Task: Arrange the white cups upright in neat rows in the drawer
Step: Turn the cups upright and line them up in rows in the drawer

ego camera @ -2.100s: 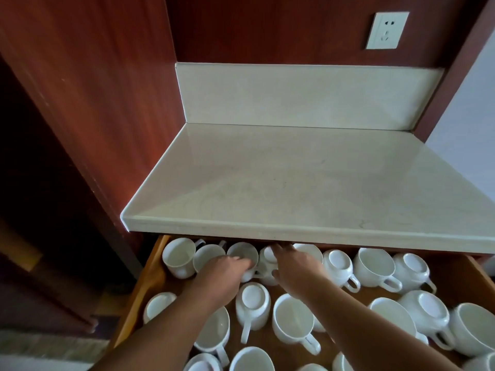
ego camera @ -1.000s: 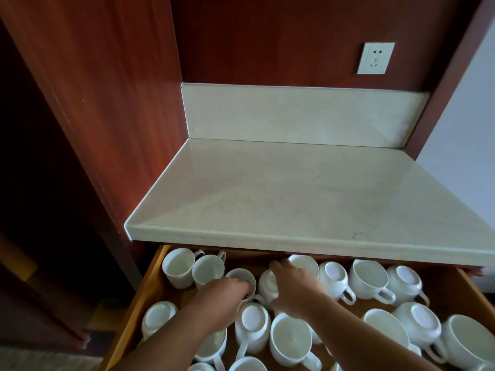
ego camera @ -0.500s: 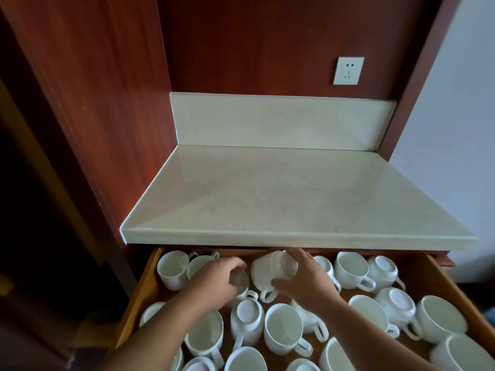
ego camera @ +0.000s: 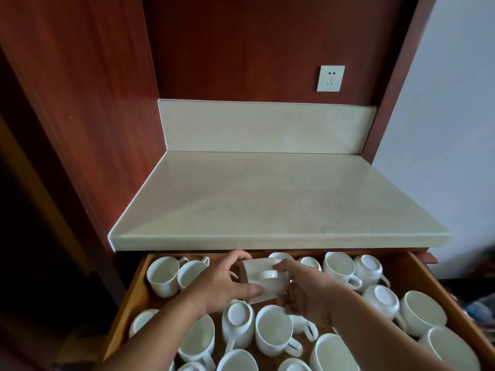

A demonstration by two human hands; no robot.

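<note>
The left hand (ego camera: 222, 285) had joined the right hand (ego camera: 308, 293) on a cup (ego camera: 263, 279) raised sideways at 12 o'clock over the drawer (ego camera: 131, 298), both hands' fingers (ego camera: 249, 291) curled round it, probably to right it.

This looks like a kitchen or pantry nook. A pale stone counter (ego camera: 267, 199) with a matching backsplash (ego camera: 262, 127) sits between red-brown wood panels (ego camera: 80, 103). A white wall socket (ego camera: 330, 78) is above it, and below is an open wooden drawer (ego camera: 132, 295) packed with white cups (ego camera: 273, 329).
</note>
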